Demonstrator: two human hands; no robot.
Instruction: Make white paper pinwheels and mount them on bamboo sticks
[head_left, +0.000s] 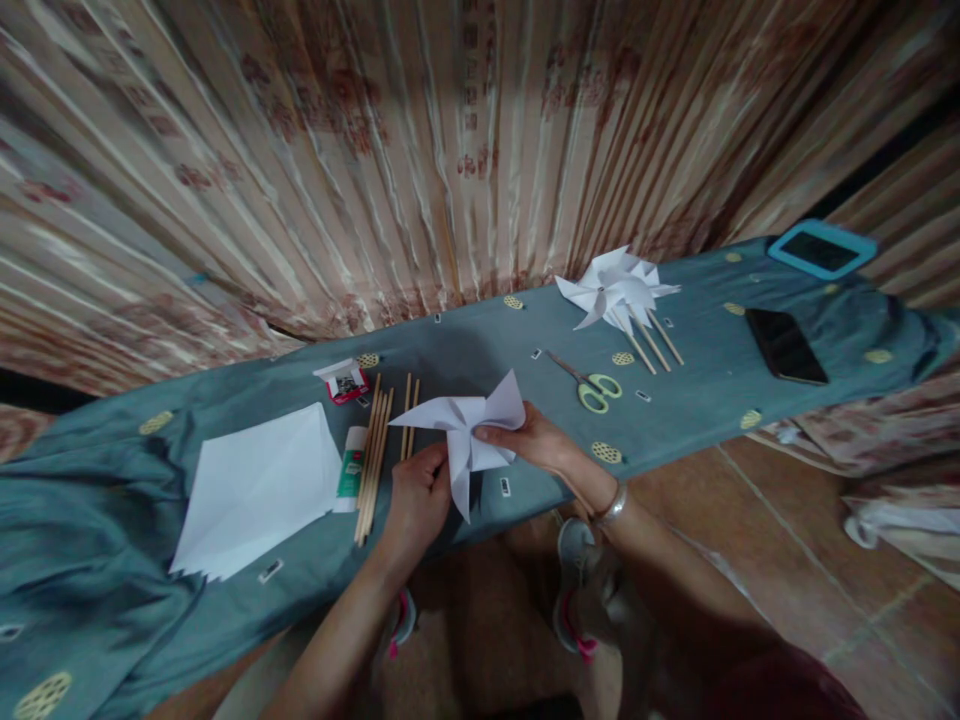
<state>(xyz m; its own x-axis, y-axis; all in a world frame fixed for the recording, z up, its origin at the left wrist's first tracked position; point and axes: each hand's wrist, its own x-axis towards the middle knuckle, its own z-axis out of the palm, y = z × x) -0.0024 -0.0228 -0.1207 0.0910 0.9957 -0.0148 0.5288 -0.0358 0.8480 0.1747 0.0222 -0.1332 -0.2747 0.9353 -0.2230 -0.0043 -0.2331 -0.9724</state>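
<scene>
One paper pinwheel (466, 445) sits at nine o'clock from the right grip (534, 437), which pinches it above the tabletop (705, 365); the left grip (420, 497) curls near its seven-to-eight o'clock edge, hold unclear.

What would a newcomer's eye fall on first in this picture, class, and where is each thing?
First, the white paper pinwheel near the middle, held by the right grip, with the left grip close against its lower left. Next, the cluster of white pinwheels near the far edge of the grey-green cloth, right of centre. Then the stack of white paper, lying flat at left.
</scene>
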